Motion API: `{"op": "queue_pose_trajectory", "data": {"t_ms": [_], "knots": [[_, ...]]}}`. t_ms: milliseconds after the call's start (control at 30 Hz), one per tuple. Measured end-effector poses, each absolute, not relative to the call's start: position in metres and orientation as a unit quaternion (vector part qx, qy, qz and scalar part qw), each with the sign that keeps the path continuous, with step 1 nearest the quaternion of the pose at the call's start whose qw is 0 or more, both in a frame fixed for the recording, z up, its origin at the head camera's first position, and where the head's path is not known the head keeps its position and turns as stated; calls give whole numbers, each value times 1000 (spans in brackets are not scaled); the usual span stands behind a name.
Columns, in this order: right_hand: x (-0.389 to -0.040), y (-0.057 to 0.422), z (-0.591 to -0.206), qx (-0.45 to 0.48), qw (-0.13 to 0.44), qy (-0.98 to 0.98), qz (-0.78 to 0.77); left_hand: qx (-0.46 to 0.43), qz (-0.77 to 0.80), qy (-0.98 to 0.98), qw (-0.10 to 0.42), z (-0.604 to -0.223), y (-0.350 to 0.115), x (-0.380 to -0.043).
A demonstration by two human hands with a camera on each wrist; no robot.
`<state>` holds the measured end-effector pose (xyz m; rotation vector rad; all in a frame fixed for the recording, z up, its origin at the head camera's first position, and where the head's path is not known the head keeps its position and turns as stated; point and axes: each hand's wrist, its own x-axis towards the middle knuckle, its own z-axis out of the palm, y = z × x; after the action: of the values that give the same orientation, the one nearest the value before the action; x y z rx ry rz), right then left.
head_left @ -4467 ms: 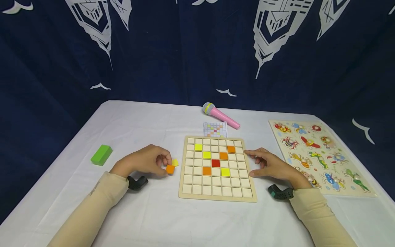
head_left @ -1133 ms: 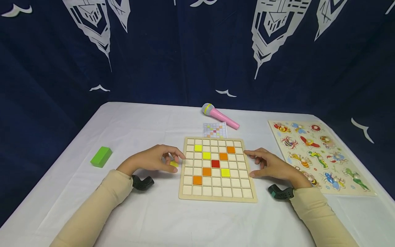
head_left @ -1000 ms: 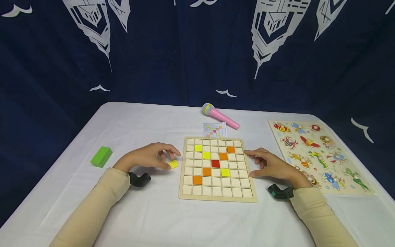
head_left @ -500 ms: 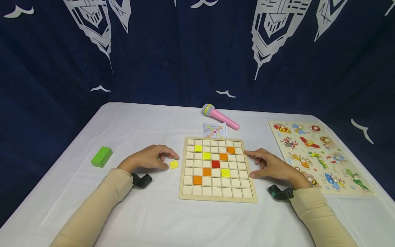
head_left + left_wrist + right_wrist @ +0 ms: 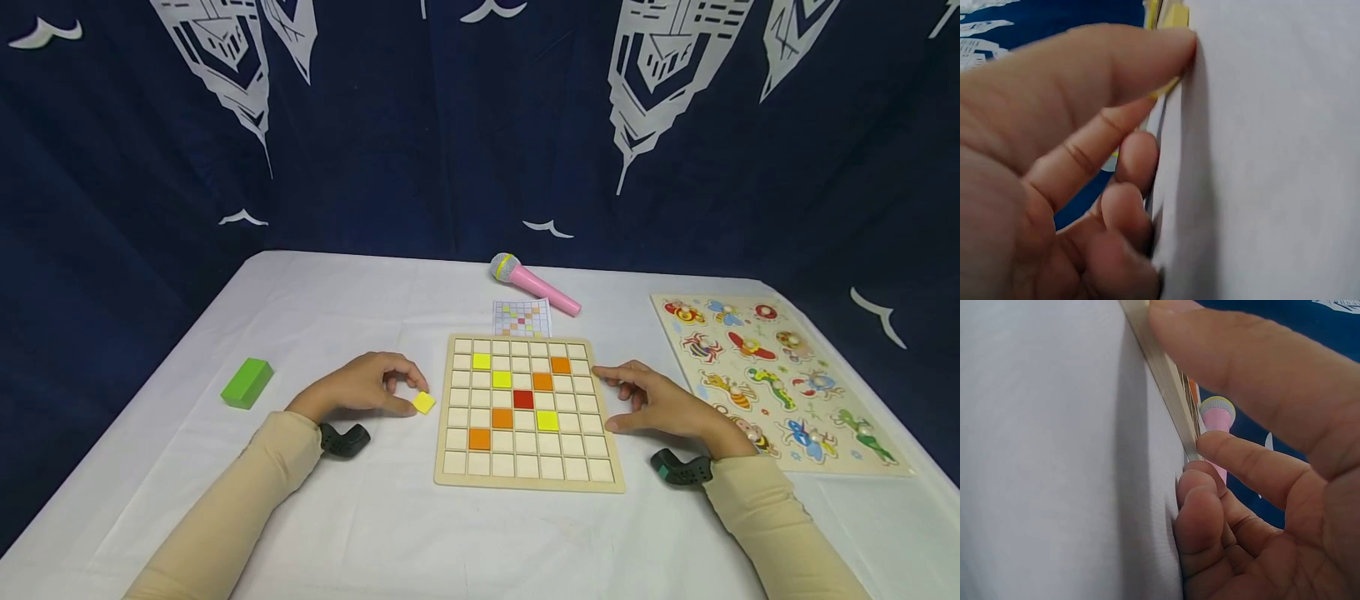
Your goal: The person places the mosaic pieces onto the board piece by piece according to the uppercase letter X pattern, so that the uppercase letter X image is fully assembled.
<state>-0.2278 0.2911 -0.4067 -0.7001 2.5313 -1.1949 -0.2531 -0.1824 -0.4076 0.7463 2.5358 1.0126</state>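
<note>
Between the thumb and index finger of my left hand [image 5: 365, 384] is a small yellow square tile [image 5: 423, 402], just left of a wooden grid board [image 5: 529, 484]. The left wrist view shows the yellow tile [image 5: 1177, 15] partly behind the thumb, close to the white cloth. Several tiles sit in the board's cells: yellow ones, orange ones and one red tile [image 5: 523, 400]. My right hand [image 5: 654, 402] rests beside the board, its thumb and index fingertip touching the right edge. In the right wrist view its other fingers [image 5: 1200, 515] are bent against the cloth.
Behind the board lie a printed pattern card [image 5: 521, 318] and a pink toy microphone [image 5: 542, 288]. A green block [image 5: 247, 383] is on the left. An insect picture puzzle [image 5: 772, 379] lies at the right, beside my right forearm.
An orange tile from beside my left hand went into a lower-left cell. My left hand drew back, and the yellow tile, flat on the cloth before, is now pinched and tilted. My right hand stayed still.
</note>
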Motion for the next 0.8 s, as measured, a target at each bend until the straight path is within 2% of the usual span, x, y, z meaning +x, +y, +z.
{"op": "queue_pose_trajectory", "data": {"t_ms": [800], "knots": [[-228, 291, -406, -243, 128, 871, -408, 268, 404, 871, 80, -410, -167, -248]]}}
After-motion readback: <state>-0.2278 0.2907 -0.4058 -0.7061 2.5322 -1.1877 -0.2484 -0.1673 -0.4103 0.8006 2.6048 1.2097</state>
